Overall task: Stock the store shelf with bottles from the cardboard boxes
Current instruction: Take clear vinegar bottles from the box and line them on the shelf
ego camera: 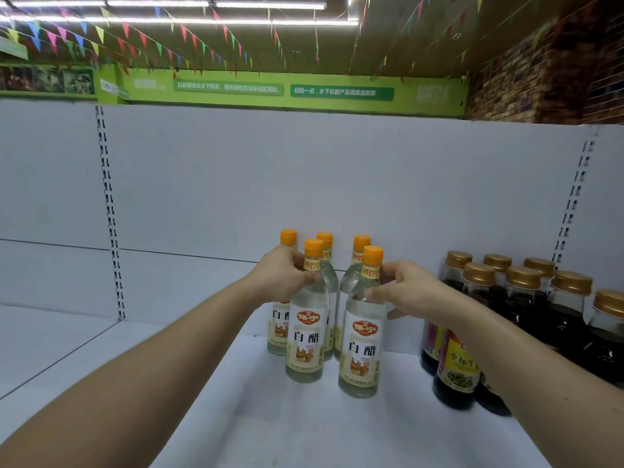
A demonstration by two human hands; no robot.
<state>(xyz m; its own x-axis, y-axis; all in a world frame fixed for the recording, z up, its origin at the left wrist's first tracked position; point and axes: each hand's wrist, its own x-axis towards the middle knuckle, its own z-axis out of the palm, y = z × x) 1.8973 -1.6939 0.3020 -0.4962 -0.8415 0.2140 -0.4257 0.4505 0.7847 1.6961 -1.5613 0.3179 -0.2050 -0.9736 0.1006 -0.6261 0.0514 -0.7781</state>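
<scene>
1. The left hand (282,276) curls its fingers round the neck of the front-left vinegar bottle (305,336). Its thumb presses on the shoulder of the bottle, just below the orange cap.
2. The right hand (407,292) grips the front-right vinegar bottle (361,352) from its right side. The thumb lies on the shoulder and the fingers wrap round the neck.
3. Both held bottles stand upright on the white shelf (270,427), side by side and slightly apart, with their labels facing the camera. Their bases appear to rest on the shelf surface.
4. Three rear bottles (349,282) of the same clear kind, also orange-capped, stand just behind the held pair. The leftmost of them is partly hidden by the left hand.
5. To the right on the same shelf stands a cluster of dark bottles (521,278) with gold caps, near the clear ones but not touching them. The right forearm crosses in front of the nearest, and a yellow-labelled one (457,369) stands at the front.
6. Behind everything rises a plain white back panel (304,180), with a slotted upright (108,214) at the left and another at the far right.
7. Above the panel runs a green sign band (270,91), and strings of coloured pennants (135,38) hang below the ceiling. A brick wall (557,62) fills the upper right.
</scene>
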